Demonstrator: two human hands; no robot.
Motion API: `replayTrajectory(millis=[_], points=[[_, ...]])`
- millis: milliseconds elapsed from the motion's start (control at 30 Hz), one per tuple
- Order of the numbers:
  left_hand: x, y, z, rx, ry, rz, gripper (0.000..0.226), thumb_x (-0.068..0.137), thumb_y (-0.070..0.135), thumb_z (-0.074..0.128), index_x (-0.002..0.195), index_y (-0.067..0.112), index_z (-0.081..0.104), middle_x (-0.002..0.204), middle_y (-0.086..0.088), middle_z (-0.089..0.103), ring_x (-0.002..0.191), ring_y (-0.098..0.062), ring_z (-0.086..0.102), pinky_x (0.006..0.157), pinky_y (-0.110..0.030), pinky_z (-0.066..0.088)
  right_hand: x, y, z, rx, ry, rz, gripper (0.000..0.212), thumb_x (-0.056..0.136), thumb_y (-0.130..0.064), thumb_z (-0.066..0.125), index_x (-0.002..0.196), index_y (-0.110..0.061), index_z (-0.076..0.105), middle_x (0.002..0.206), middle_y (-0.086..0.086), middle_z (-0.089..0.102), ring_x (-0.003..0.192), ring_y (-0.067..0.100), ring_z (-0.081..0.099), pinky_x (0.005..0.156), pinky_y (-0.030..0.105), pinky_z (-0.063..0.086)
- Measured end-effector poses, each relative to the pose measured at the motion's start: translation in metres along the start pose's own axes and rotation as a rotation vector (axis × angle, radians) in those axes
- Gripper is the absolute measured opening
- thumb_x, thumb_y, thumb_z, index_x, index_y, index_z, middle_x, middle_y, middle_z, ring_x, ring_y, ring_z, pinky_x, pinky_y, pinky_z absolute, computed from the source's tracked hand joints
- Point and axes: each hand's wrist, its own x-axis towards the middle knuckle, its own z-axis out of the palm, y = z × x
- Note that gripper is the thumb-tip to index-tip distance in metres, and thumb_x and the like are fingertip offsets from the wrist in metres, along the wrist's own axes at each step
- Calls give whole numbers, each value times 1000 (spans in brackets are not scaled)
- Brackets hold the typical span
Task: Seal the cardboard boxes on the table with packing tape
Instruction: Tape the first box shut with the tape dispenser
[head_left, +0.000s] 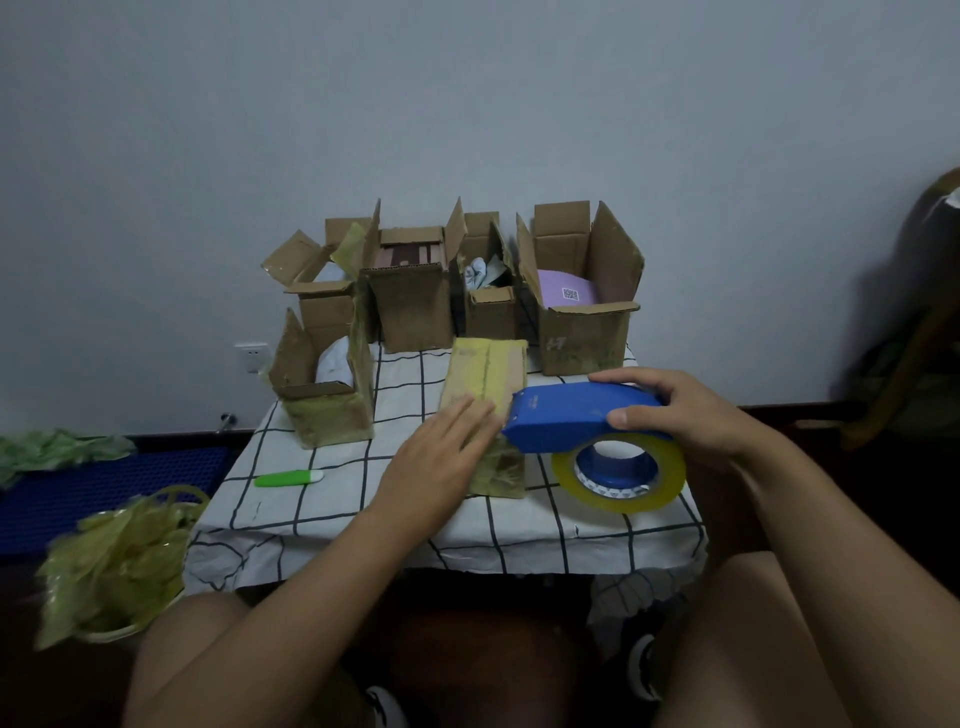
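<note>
One closed box (485, 410) is pressed flat-handed by the left grip (441, 452); the tape dispenser (582, 421) is clasped by the right grip (691, 415); five open boxes (582, 312) beyond remain unsealed.

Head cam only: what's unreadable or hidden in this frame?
- Closed box: near end of the top seam is covered by the left hand and the dispenser.
- Dispenser blade: underneath, not visible.
- Right hand: its palm side faces away.
- QR label: too small to read.
- Dark object at right: blurred, cut off by the frame edge.
</note>
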Motion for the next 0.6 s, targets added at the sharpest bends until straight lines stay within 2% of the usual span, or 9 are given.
replayTrajectory(millis=[67, 133, 233, 333, 467, 600], points=[[1, 5, 4, -37, -21, -18, 75, 65, -4, 79, 135, 4, 54, 135, -15, 58, 123, -33, 57, 94, -44, 51, -1, 5, -1, 4, -8, 10, 47, 71, -39, 80, 117, -38, 68, 117, -5, 63, 102, 19, 66, 81, 25, 56], [2, 7, 6, -71, -32, -42, 66, 74, 10, 79, 135, 6, 54, 134, -14, 58, 119, -32, 59, 92, -44, 54, -3, 6, -1, -13, -30, 13, 49, 71, -38, 73, 120, -39, 64, 119, -6, 60, 102, 17, 65, 78, 22, 56], [1, 9, 6, -50, -3, -78, 54, 80, 28, 78, 128, 12, 60, 129, -11, 60, 115, -30, 60, 84, -41, 56, -6, 10, -1, -13, -56, 12, 52, 71, -37, 74, 122, -42, 62, 122, -7, 57, 103, 15, 64, 78, 21, 55], [4, 14, 8, -37, 79, -112, 33, 89, 25, 62, 119, 13, 66, 121, -9, 65, 108, -29, 63, 69, -37, 56, -9, 11, 0, -11, -48, 1, 51, 73, -34, 79, 120, -44, 62, 121, -9, 56, 101, 9, 64, 76, 18, 54], [6, 14, 12, -24, 80, -137, 41, 81, 17, 78, 120, 16, 67, 118, -8, 66, 105, -29, 64, 62, -35, 54, -19, 10, -16, -74, -59, -10, 53, 75, -35, 82, 123, -44, 62, 123, -12, 57, 100, 3, 63, 76, 15, 53], [7, 14, 13, -42, 53, -141, 39, 84, 22, 76, 122, 19, 66, 119, -7, 66, 106, -28, 64, 62, -36, 54, -29, 5, -33, -166, -72, -8, 52, 70, -39, 74, 119, -51, 63, 123, -15, 59, 98, 1, 62, 75, 14, 52]])
